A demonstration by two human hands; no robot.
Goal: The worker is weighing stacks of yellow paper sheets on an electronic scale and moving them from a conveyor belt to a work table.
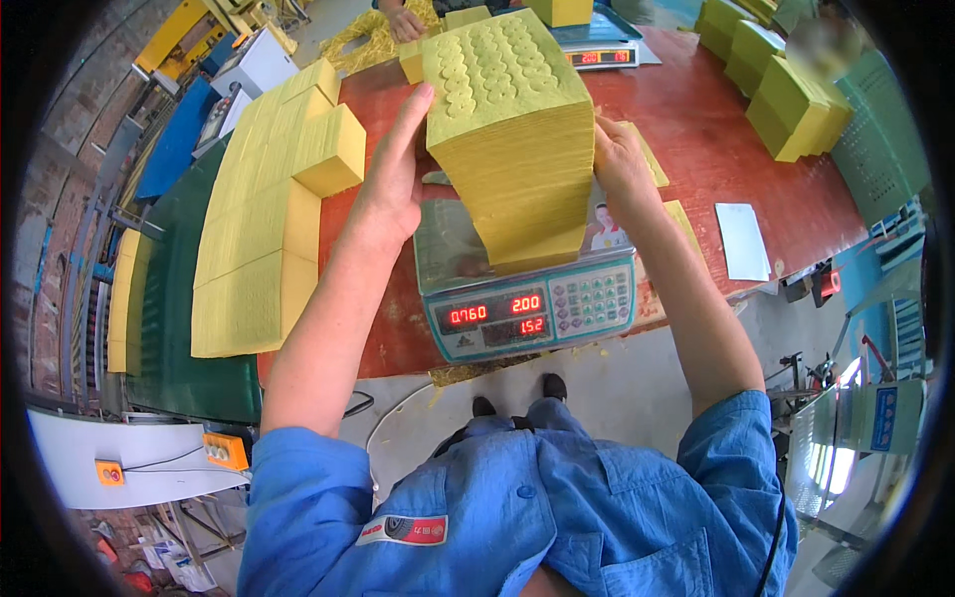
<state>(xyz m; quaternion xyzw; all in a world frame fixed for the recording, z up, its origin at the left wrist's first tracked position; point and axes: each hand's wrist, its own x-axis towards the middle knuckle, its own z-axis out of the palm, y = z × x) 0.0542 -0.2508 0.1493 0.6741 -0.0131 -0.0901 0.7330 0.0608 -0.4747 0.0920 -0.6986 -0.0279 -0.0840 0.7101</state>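
Note:
A tall stack of yellow paper (517, 169) with rows of stamped round marks on its top sheet stands over the platform of a digital scale (430, 261). Whether its base rests fully on the platform, I cannot tell. My left hand (391, 179) lies along the stack's left side, thumb pointing up and the other fingers mostly hidden. On the opposite side, my right hand (625, 164) holds the stack, its fingertips partly behind the edge. The scale's red digits are lit beside its keypad.
Yellow paper blocks (264, 214) line the red table's left side, next to a green surface (184, 289). More stacks (791, 109) stand at the far right, near a white sheet (741, 242). A second scale (602, 57) and another person's hand (405, 24) are across the table.

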